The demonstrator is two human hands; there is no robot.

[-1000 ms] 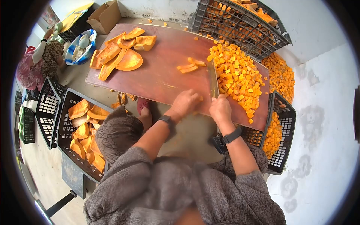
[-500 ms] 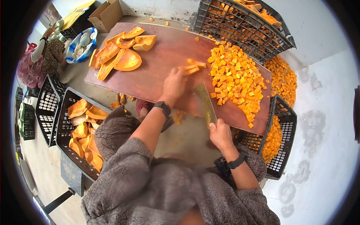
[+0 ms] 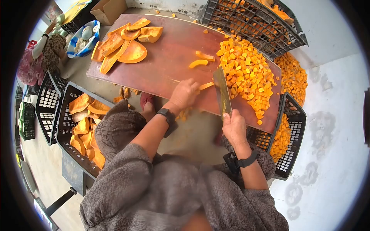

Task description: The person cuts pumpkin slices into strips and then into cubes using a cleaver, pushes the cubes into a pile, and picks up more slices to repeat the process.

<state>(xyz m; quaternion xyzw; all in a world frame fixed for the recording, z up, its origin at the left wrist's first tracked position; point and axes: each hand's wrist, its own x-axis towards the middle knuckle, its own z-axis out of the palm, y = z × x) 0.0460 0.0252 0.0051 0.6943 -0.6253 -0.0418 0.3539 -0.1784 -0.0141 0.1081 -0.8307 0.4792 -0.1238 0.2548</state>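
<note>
My left hand [image 3: 184, 94] is closed on a pumpkin strip [image 3: 206, 86] near the close edge of the reddish-brown board [image 3: 162, 69]. My right hand [image 3: 234, 126] grips the handle of a cleaver [image 3: 222, 92]. Its broad, stained blade stands just past the strip's right end, beside a heap of orange pumpkin cubes [image 3: 246, 73]. Two more items lie farther back on the board: a curved pumpkin strip [image 3: 198, 63] and a shorter strip [image 3: 205, 56]. Large pumpkin wedges [image 3: 133, 52] are gathered at the board's far left.
A black crate of pumpkin pieces [image 3: 63, 127] stands at my left. Another crate [image 3: 287, 154] at my right holds cubes, with a cube pile [image 3: 291, 81] behind it. A tall crate [image 3: 250, 29] borders the board's back. Another person [image 3: 50, 57] sits at far left.
My left hand has come closer to me with one strip, leaving two behind on the board. The cleaver has shifted right and away from me, up against the cube heap.
</note>
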